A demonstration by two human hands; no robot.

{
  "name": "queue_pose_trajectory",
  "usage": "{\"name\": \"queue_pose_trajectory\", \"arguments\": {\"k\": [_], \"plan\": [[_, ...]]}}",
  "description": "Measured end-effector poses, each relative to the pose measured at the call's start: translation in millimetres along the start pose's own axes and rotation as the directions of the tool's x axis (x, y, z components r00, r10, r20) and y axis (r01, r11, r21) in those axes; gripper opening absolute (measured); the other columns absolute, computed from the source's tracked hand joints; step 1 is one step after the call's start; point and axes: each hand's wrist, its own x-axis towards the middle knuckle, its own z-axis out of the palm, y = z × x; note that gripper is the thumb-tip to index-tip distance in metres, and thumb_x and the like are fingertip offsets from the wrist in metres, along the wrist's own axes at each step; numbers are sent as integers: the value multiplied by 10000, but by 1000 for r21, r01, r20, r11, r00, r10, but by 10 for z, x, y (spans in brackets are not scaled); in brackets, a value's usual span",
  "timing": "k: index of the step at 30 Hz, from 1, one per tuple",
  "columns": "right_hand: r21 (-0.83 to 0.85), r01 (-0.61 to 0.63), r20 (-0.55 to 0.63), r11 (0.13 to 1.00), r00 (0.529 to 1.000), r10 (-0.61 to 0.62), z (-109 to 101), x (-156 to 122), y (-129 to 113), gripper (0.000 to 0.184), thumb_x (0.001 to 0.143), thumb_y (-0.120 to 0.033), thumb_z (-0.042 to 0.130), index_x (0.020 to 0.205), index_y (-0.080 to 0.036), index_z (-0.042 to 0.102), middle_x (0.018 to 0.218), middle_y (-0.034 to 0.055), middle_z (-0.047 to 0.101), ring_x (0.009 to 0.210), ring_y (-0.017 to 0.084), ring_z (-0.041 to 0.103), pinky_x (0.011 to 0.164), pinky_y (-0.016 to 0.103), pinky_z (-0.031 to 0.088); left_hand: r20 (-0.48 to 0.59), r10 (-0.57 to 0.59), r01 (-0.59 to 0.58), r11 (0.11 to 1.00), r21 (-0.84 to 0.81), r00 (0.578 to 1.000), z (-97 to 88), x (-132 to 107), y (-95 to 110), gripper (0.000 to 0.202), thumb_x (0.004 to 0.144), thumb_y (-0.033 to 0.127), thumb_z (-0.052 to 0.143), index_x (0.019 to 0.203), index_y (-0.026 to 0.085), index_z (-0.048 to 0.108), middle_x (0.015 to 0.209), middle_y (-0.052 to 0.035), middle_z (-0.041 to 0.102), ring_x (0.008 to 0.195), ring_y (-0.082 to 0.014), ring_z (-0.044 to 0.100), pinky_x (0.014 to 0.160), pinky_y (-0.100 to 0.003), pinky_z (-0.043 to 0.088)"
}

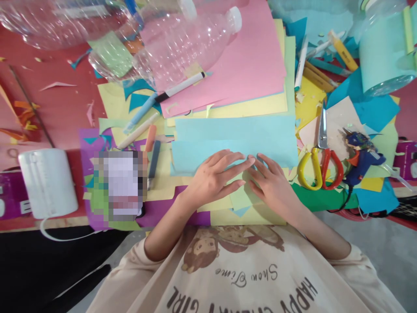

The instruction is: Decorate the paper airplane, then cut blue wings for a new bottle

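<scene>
- left hand (213, 176) and right hand (272, 182) flat, fingers spread, pressing light blue paper (233, 141) mid-table
- one scissors (321, 163), one glue gun (360, 158) right of it
- two clear bottles (182, 43) beyond pink sheet (241, 61)

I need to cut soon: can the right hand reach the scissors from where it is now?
Probably yes. The right hand lies flat on the light blue paper, and the scissors lie just to its right, handles toward it, with only loose paper between.
</scene>
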Motion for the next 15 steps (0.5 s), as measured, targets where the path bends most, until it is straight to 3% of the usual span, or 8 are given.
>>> {"name": "queue_pose_trajectory", "arguments": {"k": [3,6,10,15], "plan": [[2,1,10,1000,1000,-1,16,-12,1,377,937,-200,463,1256,-69,616,1358,163,595,1295,359,503,1021,513,496,110,-25,27,1000,-15,994,19,-29,1,555,967,431,427,1465,197,354,1467,-145,460,1374,-269,430,1092,-425,431],[-1,5,35,1000,999,-5,35,-31,-6,397,959,-209,419,1295,-81,588,1388,172,567,1340,357,461,1054,538,462,217,-50,45,999,24,975,63,-99,-9,614,973,465,390,1507,189,266,1559,-135,345,1461,-264,304,1150,-433,358],[-38,34,41,999,999,-33,44,-58,-23,384,964,-231,431,1298,-137,596,1422,188,527,1356,381,443,1055,563,446,301,-93,51,988,144,949,96,-195,-22,593,978,462,384,1504,209,285,1574,-108,321,1465,-263,298,1173,-441,306],[-71,61,26,996,998,-59,55,-79,-24,376,943,-250,497,1301,-200,601,1427,213,507,1362,403,434,1038,564,457,332,-88,22,980,199,939,84,-234,-28,595,971,483,389,1505,240,289,1572,-84,331,1449,-256,333,1180,-434,277]]}}
